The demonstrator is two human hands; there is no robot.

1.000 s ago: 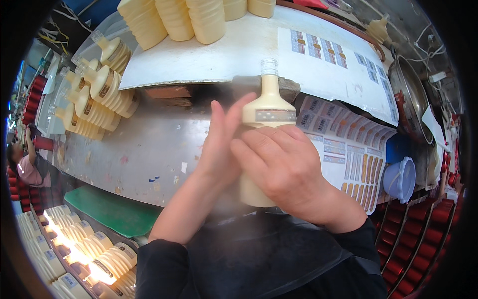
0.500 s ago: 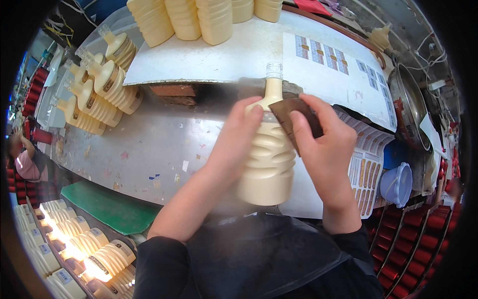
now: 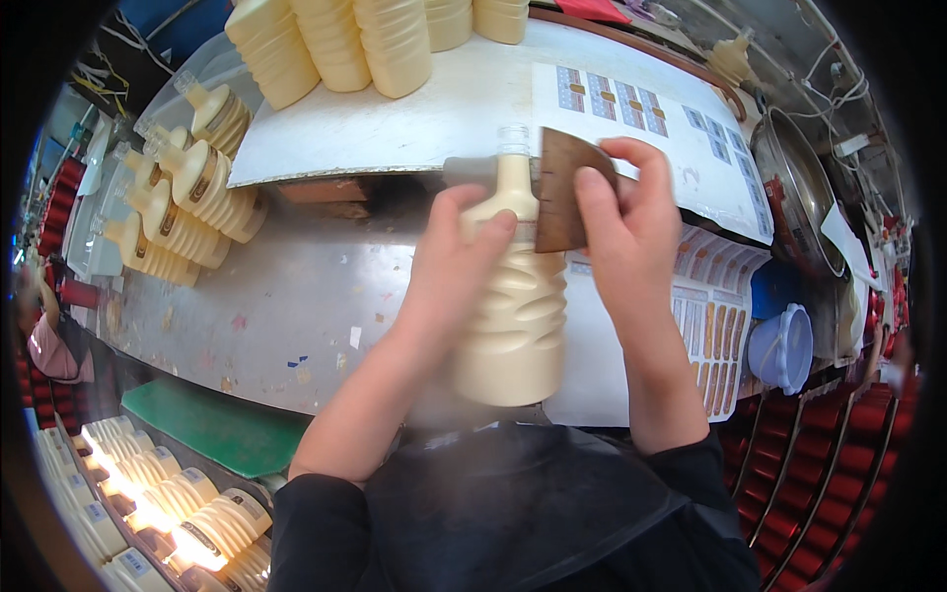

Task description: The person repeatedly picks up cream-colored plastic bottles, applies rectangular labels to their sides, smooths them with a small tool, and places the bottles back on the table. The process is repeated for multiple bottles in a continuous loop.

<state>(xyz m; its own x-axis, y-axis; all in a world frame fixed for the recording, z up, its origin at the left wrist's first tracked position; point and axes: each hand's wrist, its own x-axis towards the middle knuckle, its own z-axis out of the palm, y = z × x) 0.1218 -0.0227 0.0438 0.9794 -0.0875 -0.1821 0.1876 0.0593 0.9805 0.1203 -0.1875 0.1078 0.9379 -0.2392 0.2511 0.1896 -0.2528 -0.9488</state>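
Observation:
A cream-coloured bottle (image 3: 513,340) with a clear threaded neck and a wavy, ridged body stands upright in front of me. My left hand (image 3: 459,247) grips its shoulder from the left, thumb across the front. Between the thumb and fingers of my right hand (image 3: 631,212) is a flat brown scraper (image 3: 567,192), its straight edge upright beside the bottle's neck and shoulder. Whether that edge touches the bottle I cannot tell. The bottle's left side is partly hidden by my left hand.
Labelled cream bottles (image 3: 187,202) cluster at the left, and more stand on a white board (image 3: 473,89) at the back. Label sheets (image 3: 715,326) lie to the right, near a lilac bucket (image 3: 779,350) and a metal bowl (image 3: 799,192). Trays of bottles (image 3: 173,503) sit lower left.
The scraper has turned from slanting across the bottle's shoulder to upright and has moved up beside the neck. My left hand still holds the bottle.

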